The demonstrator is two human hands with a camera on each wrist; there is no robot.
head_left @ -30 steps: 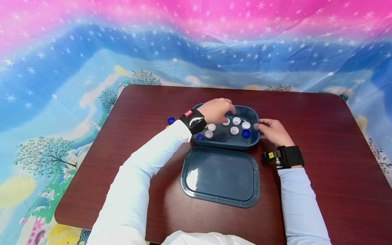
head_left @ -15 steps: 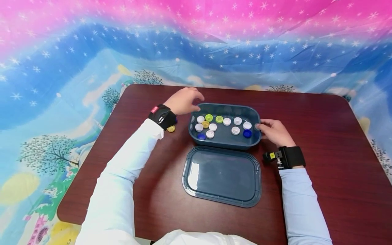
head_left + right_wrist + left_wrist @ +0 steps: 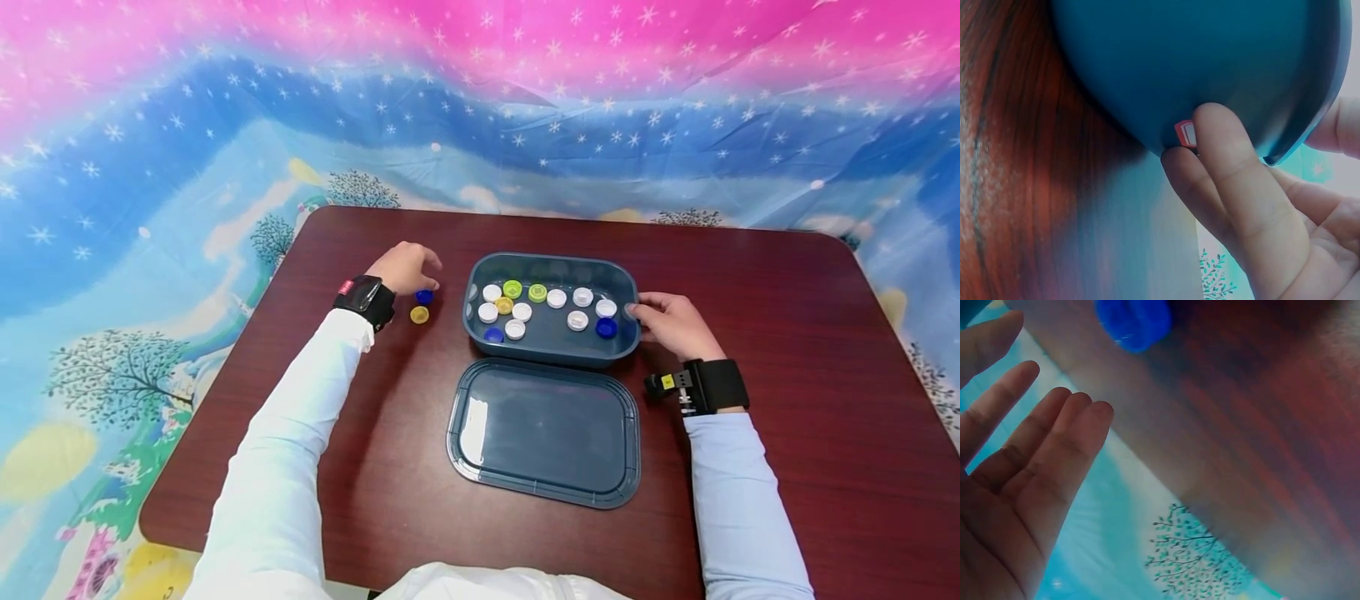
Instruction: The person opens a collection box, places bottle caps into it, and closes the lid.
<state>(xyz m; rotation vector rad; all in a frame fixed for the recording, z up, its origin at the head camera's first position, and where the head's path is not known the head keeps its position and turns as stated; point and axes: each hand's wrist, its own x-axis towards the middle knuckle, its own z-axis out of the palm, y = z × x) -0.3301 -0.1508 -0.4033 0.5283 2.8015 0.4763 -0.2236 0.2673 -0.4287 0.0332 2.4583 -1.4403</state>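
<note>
My left hand [image 3: 406, 267] hangs over the left of the table, fingers loosely bent and holding nothing. Right by its fingertips lies a blue bottle cap [image 3: 424, 297], set apart from the fingers in the left wrist view. A yellow bottle cap [image 3: 419, 315] lies just nearer to me. My right hand [image 3: 675, 323] grips the right end of a dark blue plastic box [image 3: 551, 352], thumb over the rim and fingers against the outer wall [image 3: 1147, 75]. Inside the box are several white caps [image 3: 577, 321], green caps [image 3: 537, 292], a yellow cap [image 3: 504, 306] and blue caps [image 3: 606, 327].
The box's dark lid [image 3: 543, 433] lies flat on the table in front of it. Both stand on a dark red wooden table [image 3: 787, 350] with rounded corners. A patterned cloth [image 3: 480, 108] hangs behind and at the left.
My left hand has moved from over the box leftward to beside the blue cap on the table. A green cap hidden before now shows in the box. The right hand stays at the rim.
</note>
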